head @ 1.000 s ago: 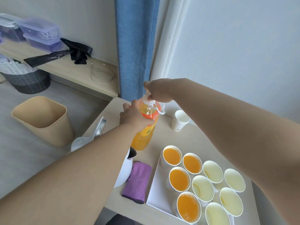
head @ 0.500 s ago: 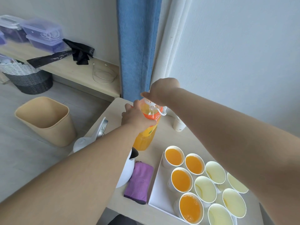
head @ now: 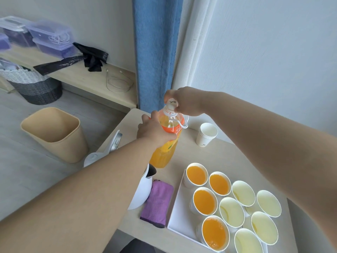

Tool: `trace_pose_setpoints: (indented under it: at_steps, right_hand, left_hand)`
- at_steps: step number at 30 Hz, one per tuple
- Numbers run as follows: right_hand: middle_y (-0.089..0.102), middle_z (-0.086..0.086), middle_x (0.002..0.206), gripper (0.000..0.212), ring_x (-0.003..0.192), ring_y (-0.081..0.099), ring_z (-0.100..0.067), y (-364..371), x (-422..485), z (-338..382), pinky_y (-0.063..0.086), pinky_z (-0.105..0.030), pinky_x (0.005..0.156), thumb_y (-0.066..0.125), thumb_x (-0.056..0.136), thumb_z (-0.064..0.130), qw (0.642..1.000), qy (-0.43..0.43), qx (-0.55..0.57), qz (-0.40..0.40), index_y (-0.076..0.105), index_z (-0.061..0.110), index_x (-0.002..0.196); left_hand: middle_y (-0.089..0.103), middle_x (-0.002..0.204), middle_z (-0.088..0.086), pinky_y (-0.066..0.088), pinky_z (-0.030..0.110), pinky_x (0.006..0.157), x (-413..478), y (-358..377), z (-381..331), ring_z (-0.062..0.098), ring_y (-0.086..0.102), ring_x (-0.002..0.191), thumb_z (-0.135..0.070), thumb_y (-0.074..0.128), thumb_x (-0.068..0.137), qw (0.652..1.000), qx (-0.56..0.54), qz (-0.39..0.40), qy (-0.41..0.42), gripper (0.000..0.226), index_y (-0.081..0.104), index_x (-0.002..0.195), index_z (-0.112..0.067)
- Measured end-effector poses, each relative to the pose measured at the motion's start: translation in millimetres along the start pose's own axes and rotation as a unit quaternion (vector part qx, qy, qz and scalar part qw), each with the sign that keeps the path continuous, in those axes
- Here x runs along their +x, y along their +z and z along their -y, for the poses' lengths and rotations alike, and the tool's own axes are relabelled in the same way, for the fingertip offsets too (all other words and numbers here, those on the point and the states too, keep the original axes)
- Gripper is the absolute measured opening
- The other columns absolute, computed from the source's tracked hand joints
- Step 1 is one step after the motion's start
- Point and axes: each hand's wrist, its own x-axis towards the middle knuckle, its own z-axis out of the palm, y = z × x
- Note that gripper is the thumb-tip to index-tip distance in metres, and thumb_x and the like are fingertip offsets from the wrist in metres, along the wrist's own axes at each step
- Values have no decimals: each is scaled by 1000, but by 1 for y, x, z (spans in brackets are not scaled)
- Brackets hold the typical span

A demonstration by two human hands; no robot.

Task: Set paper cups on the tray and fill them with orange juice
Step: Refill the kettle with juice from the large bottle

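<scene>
Orange juice bottle (head: 162, 156) is standing upright on the table (head: 228, 157), just behind the tray (head: 179, 212), so nothing's being poured right now. From my end, the left hand (head: 155, 132) is wrapped around its shoulder and the right hand (head: 186, 104) is pinching the white cap (head: 171, 105). Half a second back that hand hid the top completely. Now the cap peeks out between the fingertips, so I reckon it's getting twisted, though I can't tell which way. Four filled cups (head: 204, 200), five empty cups (head: 231, 211), so my bet is it's coming off for another round.
</scene>
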Motion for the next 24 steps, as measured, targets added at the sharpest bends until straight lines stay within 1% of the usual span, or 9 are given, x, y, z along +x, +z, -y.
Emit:
trace_pose_setpoints:
  at_steps: [2,7,10,14,16,18,20,22,24]
  right_hand:
    - [58,-15,110,45,100,59,-33,1,-1,-1,51,-42,85,49,93,13,1000,-7,-4,0,40,26,135]
    - [55,-8,117,71,108,55,-28,1,-8,9,46,-36,83,48,87,64,999,9,-19,-43,30,27,145]
    - [55,-2,96,74,86,54,-25,-1,-4,16,37,-30,63,30,82,79,987,101,-87,-88,46,15,116]
    - [45,2,70,62,64,47,-18,-4,1,21,30,-25,53,26,94,65,979,112,-152,-81,46,13,67]
    - [46,1,79,52,78,49,-23,-7,-1,21,38,-28,63,32,99,52,986,87,-131,-57,50,10,74]
    - [51,-4,103,41,97,52,-26,-11,-3,18,41,-32,76,35,101,40,990,54,-124,-29,58,6,105]
    - [54,-10,124,42,110,54,-29,-17,-6,12,44,-33,87,38,101,32,997,30,-63,-28,53,1,125]
    - [58,-11,121,40,101,57,-28,-16,-9,0,44,-32,84,47,99,28,992,23,107,-70,51,0,127]
    - [62,-8,101,32,79,56,-21,-1,-13,-13,46,-31,70,50,97,26,925,38,354,-133,51,2,119]
  left_hand:
    - [33,132,9,47,44,97,0,0,0,32,46,119,-52,77,68,1000,1,0,-1,93,25,141,-25]
    - [34,131,9,47,42,97,-1,0,-1,31,47,120,-50,77,68,1000,1,-3,2,92,25,140,-27]
    - [33,133,9,46,42,98,-1,-1,-1,31,45,121,-50,78,68,1000,1,-1,-1,94,24,142,-28]
    - [33,133,9,46,43,97,-1,0,-1,31,46,121,-51,77,68,1000,9,-3,-5,94,25,142,-25]
    - [33,134,9,46,43,97,-1,1,-1,31,45,121,-51,77,68,1000,9,-5,-4,94,24,142,-25]
    - [33,134,9,46,43,97,-1,0,-2,32,45,122,-52,77,68,1000,9,-4,-5,95,24,142,-24]
    - [32,134,9,46,43,97,-1,0,-2,32,44,122,-52,77,68,1000,9,-4,-4,95,24,142,-24]
    - [33,134,9,45,42,98,-1,1,-1,32,44,123,-51,78,68,1000,-1,-4,-6,94,25,141,-23]
    - [33,134,8,44,42,99,0,1,-1,32,44,122,-48,79,67,1000,-17,-2,-7,94,26,139,-23]
